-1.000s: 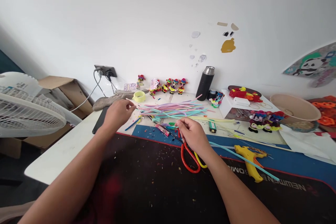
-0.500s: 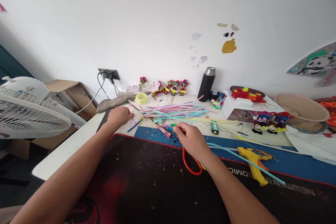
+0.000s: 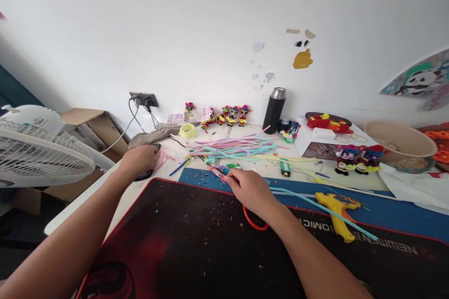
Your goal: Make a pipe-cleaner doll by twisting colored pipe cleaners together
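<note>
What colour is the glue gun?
The glue gun is mostly yellow; it shows best in the head view, the only one here.

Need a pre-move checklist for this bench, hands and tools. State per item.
1. Left hand unloaded: cannot tell; its fingertips are at the pink strands, but the grip is unclear.
2. Right hand unloaded: cannot tell; its fingertips are by the pink-labelled stick, contact unclear.
3. Red loop handle in full view: not ok; partly hidden by the right hand and forearm.
4. Yellow glue gun clear of strands: not ok; a light-blue strand crosses it in view.
5. Pastel bundle uncovered: ok; neither hand over it.
6. Black bottle standing: ok.
</note>
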{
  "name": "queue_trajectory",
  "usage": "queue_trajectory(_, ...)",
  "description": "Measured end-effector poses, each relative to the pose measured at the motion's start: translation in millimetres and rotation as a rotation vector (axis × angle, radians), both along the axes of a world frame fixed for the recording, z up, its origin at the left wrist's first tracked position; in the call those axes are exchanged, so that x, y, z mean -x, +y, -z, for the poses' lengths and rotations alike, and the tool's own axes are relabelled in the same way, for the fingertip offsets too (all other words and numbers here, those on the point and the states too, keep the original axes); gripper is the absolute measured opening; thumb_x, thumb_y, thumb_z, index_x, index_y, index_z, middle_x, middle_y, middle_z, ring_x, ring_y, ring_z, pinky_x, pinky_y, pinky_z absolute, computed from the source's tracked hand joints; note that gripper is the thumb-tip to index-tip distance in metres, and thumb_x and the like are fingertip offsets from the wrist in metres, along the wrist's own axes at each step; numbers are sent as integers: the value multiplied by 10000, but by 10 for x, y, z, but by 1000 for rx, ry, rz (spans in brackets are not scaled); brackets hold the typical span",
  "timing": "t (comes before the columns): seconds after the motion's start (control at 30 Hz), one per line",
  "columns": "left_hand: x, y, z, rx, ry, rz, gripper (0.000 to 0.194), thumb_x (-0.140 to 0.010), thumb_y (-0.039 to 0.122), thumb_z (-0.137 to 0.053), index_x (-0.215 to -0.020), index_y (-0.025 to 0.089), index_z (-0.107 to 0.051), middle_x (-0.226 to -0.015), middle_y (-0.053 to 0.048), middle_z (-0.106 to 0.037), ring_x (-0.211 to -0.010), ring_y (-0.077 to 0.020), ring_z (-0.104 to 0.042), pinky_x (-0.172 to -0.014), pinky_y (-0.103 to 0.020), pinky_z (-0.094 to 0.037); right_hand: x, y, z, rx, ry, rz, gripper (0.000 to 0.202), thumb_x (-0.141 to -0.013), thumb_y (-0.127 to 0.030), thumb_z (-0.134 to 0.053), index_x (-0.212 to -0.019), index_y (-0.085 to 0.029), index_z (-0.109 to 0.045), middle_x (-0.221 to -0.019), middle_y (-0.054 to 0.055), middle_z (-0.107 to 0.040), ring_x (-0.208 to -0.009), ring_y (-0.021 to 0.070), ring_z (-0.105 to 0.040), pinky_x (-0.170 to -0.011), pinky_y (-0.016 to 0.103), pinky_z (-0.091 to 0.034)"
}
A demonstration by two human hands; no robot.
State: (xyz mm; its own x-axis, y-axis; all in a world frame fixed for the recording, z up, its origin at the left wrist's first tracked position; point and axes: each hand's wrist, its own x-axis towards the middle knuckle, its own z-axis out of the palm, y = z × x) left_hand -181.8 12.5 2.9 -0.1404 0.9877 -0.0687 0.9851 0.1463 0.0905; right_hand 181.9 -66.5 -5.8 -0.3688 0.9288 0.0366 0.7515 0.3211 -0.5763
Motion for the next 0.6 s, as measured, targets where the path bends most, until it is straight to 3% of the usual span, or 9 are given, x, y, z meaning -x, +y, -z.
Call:
queue_trajectory(0.17,-176,19,65,62,82,-39,348,-829,408,-565,-594,173,-667,-820,-220,-720,-844,-396,-691,-724,-437,-496,16,-14,29,-31,-83,-37,276,-1049,-332,-502,-915,-206,-708,-753,27,-708,-699,174,-605,-600,287,-279)
queue_trajectory(0.37,-274,90,26,61,131,-62,619,-905,660,-436,-625,151,-650,-754,-185,-692,-850,-362,-669,-733,-398,-468,13,-20,49,-60,-117,-62,261,-1047,-332,-506,-990,-211,-729,-856,46,-758,-768,197,-660,-615,295,-291)
queue_trajectory(0.6,-238,227,141,115,115,-70,379,-804,507,-591,-620,182,-655,-824,-201,-711,-836,-378,-678,-713,-411,-470,26,-16,59,-117,-98,-69,271,-1057,-355,-500,-1022,-211,-726,-840,45,-758,-754,197,-662,-606,296,-296)
